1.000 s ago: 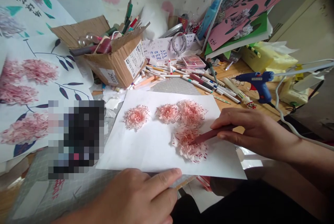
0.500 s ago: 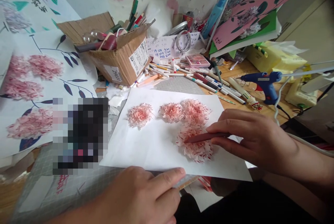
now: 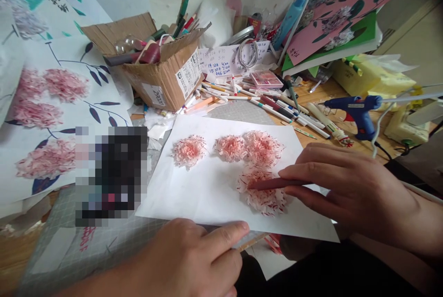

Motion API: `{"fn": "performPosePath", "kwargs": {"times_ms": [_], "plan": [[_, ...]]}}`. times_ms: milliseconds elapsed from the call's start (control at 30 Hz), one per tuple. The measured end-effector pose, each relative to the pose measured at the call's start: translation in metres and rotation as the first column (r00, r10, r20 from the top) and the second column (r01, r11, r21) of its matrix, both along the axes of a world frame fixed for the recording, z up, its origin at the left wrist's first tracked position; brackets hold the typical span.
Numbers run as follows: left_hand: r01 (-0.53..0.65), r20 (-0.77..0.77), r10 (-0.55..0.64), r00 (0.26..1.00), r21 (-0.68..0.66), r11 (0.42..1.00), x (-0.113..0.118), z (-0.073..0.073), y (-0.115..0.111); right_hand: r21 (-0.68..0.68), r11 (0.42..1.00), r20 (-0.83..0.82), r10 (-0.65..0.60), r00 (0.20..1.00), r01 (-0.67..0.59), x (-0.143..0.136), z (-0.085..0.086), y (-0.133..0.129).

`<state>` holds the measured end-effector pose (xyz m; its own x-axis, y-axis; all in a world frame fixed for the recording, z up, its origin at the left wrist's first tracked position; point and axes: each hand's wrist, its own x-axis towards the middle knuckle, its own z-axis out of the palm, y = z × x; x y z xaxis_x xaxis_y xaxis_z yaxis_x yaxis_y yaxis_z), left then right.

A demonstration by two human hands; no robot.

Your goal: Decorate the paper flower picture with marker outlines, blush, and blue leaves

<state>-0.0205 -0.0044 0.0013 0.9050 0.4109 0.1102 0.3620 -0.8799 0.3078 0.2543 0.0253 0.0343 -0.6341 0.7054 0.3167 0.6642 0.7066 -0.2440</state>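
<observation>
My right hand (image 3: 328, 186) pinches a dark red stick-like tool (image 3: 277, 183), whose tip touches the lower pink paper flower (image 3: 265, 201) on a white sheet (image 3: 194, 195). Above that flower are a fuller one (image 3: 263, 148) and a smaller one (image 3: 230, 147), side by side. Another flower (image 3: 189, 150) sits apart at the sheet's left. My left hand (image 3: 204, 255) lies at the sheet's front edge, index finger stretched out onto it and the other fingers curled, with nothing visible in them.
A cardboard box (image 3: 155, 77) of tools stands behind the sheet. Pens (image 3: 277, 111) are strewn behind it, near a blue glue gun (image 3: 362, 110) at the right. Flower pictures (image 3: 65, 117) lie at the left, beside a blurred dark patch. A grey cutting mat (image 3: 104, 246) lies underneath.
The whole view has shifted slightly, so everything appears a little further right. The right hand still holds the tool at the lower flower; the left hand stays at the sheet's edge.
</observation>
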Motion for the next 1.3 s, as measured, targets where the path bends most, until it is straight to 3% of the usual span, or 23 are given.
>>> {"fn": "performPosePath", "kwargs": {"times_ms": [167,267,433,633,867,1033,1200,1300], "plan": [[-0.004,0.001,0.004,1.0,-0.015,1.0,0.0,0.001,0.0,0.053,0.999,0.064,-0.006,0.998,0.003,-0.002,0.001,0.001],[0.002,0.007,-0.002,1.0,-0.022,1.0,0.0,0.003,-0.001,0.107,0.994,0.015,-0.009,1.0,0.008,-0.003,0.005,0.002],[0.008,-0.005,-0.008,1.0,-0.001,1.0,0.001,0.003,-0.002,0.046,0.999,0.047,0.015,0.999,-0.017,-0.005,0.004,0.001],[-0.001,-0.005,0.001,1.0,0.006,1.0,0.001,0.003,-0.002,0.129,0.992,0.037,-0.007,0.999,0.002,-0.002,0.005,0.003],[0.023,-0.05,-0.023,0.998,0.009,1.0,0.0,0.004,-0.003,0.117,0.993,0.086,-0.019,0.996,0.009,-0.003,0.005,0.002],[0.044,-0.105,-0.043,0.993,0.005,0.999,-0.001,0.002,-0.004,0.106,0.994,0.027,0.001,1.0,-0.004,-0.004,0.008,-0.001],[-0.003,-0.037,0.003,0.999,-0.004,1.0,-0.001,0.002,-0.004,0.094,0.996,0.113,-0.006,0.994,-0.004,-0.006,0.012,-0.004],[-0.013,0.0,0.013,1.0,-0.014,1.0,-0.001,0.002,-0.004,0.124,0.992,0.074,-0.026,0.997,0.017,-0.006,0.014,-0.004]]}}
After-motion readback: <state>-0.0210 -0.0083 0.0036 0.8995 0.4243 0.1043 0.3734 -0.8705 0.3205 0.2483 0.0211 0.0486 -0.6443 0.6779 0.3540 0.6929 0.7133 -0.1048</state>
